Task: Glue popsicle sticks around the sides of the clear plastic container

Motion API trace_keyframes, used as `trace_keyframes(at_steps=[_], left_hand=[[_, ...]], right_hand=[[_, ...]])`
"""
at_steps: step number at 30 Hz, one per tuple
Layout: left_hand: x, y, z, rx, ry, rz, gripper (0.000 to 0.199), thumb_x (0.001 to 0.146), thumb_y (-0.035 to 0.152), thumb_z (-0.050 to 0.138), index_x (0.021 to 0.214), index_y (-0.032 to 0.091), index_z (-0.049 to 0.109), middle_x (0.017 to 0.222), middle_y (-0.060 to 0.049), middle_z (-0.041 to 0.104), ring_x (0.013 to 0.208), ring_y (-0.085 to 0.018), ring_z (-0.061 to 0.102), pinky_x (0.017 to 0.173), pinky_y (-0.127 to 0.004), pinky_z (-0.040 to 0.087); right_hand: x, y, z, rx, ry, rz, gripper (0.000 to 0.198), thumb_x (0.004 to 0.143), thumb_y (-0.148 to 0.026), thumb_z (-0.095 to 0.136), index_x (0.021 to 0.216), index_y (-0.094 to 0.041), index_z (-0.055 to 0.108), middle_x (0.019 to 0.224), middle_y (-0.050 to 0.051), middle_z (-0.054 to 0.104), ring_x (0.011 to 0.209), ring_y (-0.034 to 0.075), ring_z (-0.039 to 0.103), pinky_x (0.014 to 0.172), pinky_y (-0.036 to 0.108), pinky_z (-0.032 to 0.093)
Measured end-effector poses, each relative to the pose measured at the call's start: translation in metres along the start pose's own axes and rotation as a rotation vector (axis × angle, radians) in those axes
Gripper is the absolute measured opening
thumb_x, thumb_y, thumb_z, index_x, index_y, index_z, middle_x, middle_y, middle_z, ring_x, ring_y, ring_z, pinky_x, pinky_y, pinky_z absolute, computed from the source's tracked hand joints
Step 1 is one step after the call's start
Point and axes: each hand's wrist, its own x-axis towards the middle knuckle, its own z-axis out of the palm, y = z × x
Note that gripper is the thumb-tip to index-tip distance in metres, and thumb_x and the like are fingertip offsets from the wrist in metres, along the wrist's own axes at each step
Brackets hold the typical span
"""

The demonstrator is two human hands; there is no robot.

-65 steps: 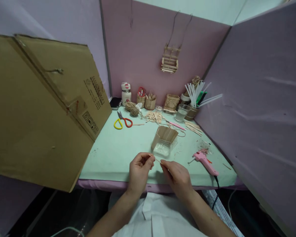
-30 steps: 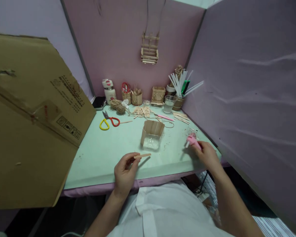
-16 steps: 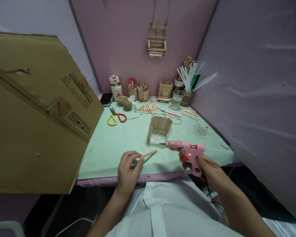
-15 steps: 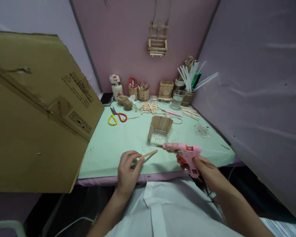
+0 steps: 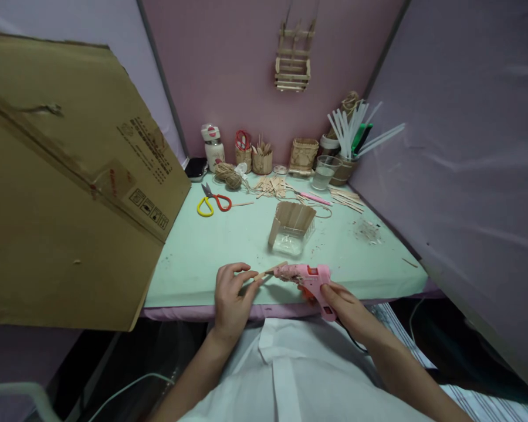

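Near the front edge of the table, my left hand (image 5: 234,293) pinches one end of a wooden craft stick (image 5: 259,276) between thumb and fingertips. My right hand (image 5: 337,299) is wrapped round the handle of a pink hot glue gun (image 5: 305,278), its nozzle pointing left. The nozzle tip is at the stick, close to my left fingertips; part of the stick is hidden behind the gun. Just beyond them stands a clear plastic box (image 5: 289,240) with craft sticks lining its back and left side.
Red-and-yellow scissors (image 5: 213,202) lie at the left, beside twine balls (image 5: 229,176). Loose sticks (image 5: 273,186), a pink pen (image 5: 317,198) and a cup of liquid (image 5: 323,174) are at the back. Scraps (image 5: 368,231) lie right. A large cardboard sheet (image 5: 70,193) blocks the left side.
My right hand has brought the glue gun leftward, so its nozzle has come to the stick. My left hand still holds the stick in nearly the same place. The view has shifted slightly.
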Motion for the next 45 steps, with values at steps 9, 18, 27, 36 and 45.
trace_keyframes(at_steps=[9,18,27,36,45], left_hand=[[0.0001,0.0002,0.0012,0.002,0.008,0.032,0.004,0.086,0.024,0.069,0.09,0.022,0.069,0.095,-0.004,0.063,0.096,-0.019,0.057,0.086,-0.035,0.047],[0.0,0.0007,0.0007,-0.007,0.017,0.051,0.005,0.086,0.021,0.069,0.091,0.022,0.069,0.096,-0.003,0.062,0.097,-0.018,0.056,0.086,-0.034,0.047],[0.0001,0.0,0.0016,-0.009,0.027,0.071,0.007,0.085,0.02,0.07,0.091,0.021,0.068,0.096,-0.003,0.062,0.097,-0.018,0.056,0.086,-0.034,0.047],[0.0002,0.0006,0.0011,-0.005,0.026,0.066,0.006,0.085,0.02,0.07,0.09,0.022,0.068,0.097,-0.003,0.062,0.097,-0.019,0.057,0.086,-0.035,0.047],[0.0003,0.0002,0.0012,0.0,0.036,0.078,0.006,0.085,0.021,0.07,0.09,0.022,0.068,0.096,-0.003,0.062,0.097,-0.019,0.057,0.086,-0.035,0.048]], right_hand=[[0.0,0.0038,0.0014,-0.03,-0.021,0.019,0.065,0.08,-0.077,0.049,0.095,-0.02,0.078,0.097,0.01,0.075,0.097,0.026,0.065,0.091,0.039,0.05],[0.0002,0.0048,0.0023,0.002,-0.007,0.029,0.067,0.077,-0.079,0.052,0.095,-0.021,0.079,0.103,0.01,0.074,0.104,0.028,0.062,0.098,0.042,0.046],[0.001,0.0063,0.0019,-0.022,-0.018,0.012,0.063,0.081,-0.077,0.05,0.09,-0.021,0.078,0.099,0.008,0.074,0.097,0.026,0.062,0.093,0.038,0.046],[0.0008,0.0034,0.0024,-0.019,-0.042,0.03,0.065,0.081,-0.077,0.049,0.093,-0.019,0.077,0.095,0.009,0.072,0.091,0.025,0.061,0.086,0.036,0.047],[0.0005,0.0045,0.0008,-0.036,-0.008,0.024,0.064,0.081,-0.076,0.05,0.092,-0.02,0.078,0.099,0.009,0.073,0.101,0.027,0.061,0.097,0.039,0.044]])
